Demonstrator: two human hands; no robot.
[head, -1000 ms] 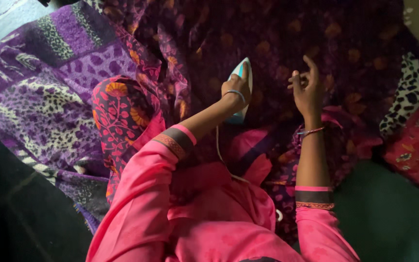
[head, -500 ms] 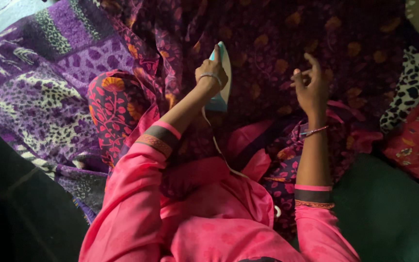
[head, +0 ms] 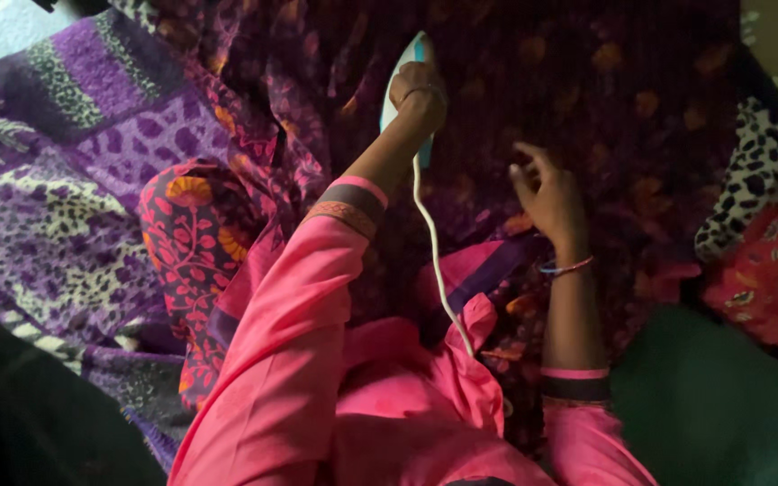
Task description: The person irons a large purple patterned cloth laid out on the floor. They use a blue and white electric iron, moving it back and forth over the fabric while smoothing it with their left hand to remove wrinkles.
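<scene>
My left hand (head: 418, 94) grips the handle of a white and teal clothes iron (head: 404, 67), which rests on a dark purple cloth with orange leaf prints (head: 587, 72). The iron's white cord (head: 432, 243) runs back toward my pink-sleeved body. My right hand (head: 544, 191) lies on the same cloth to the right of the iron, its fingers spread and pressing the fabric flat. Both wrists carry thin bangles.
A purple patchwork blanket with animal prints (head: 65, 180) lies under the cloth at the left. A red floral fabric (head: 186, 234) bunches near my left elbow. At the right are a black-and-white spotted piece (head: 754, 180), a red patterned cloth (head: 767, 270) and a dark green cushion (head: 722, 396).
My left hand has pushed the iron up the cloth, away from my body, and the cord has stretched out. My right hand has slid down and flattened onto the fabric.
</scene>
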